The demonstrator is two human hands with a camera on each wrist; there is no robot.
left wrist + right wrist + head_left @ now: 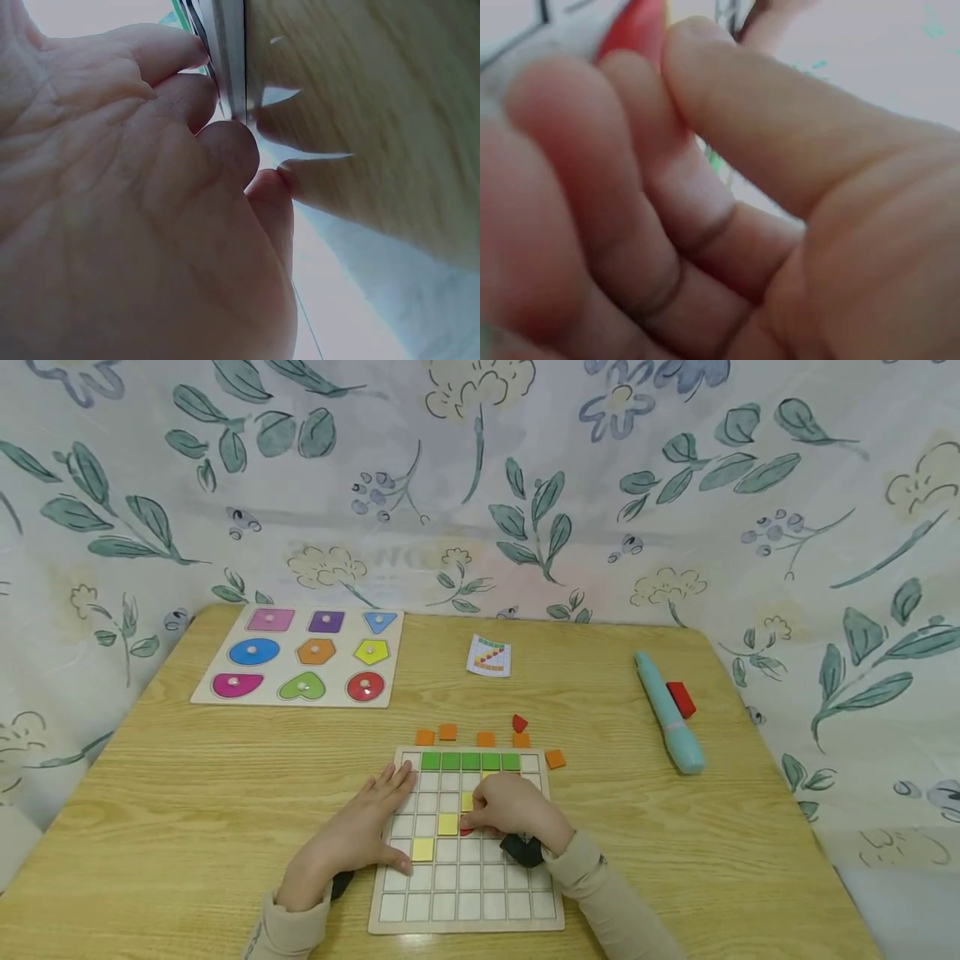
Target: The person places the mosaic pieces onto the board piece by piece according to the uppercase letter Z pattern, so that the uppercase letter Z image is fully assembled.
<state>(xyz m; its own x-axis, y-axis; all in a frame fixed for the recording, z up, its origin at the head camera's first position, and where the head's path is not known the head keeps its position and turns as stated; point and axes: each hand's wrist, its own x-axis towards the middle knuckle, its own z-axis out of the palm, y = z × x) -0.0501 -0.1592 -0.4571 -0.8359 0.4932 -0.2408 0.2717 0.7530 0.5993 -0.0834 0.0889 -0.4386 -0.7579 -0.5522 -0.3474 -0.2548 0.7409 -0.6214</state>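
Observation:
A grid board of pale wood lies in front of me. Green squares fill part of its top row, and yellow squares run diagonally across the cells. My left hand rests along the board's left edge, fingers spread and thumb over the lower left; in the left wrist view its fingertips are right at the board's side. Between thumb and forefinger, my right hand pinches a small red piece low over the middle of the grid, beside a yellow square. The fingers hide most of that piece.
Several orange squares and a red rounded wedge lie behind the board. Farther back are a pattern card and a shape puzzle. At the right lie a turquoise pen-like tool and a red block.

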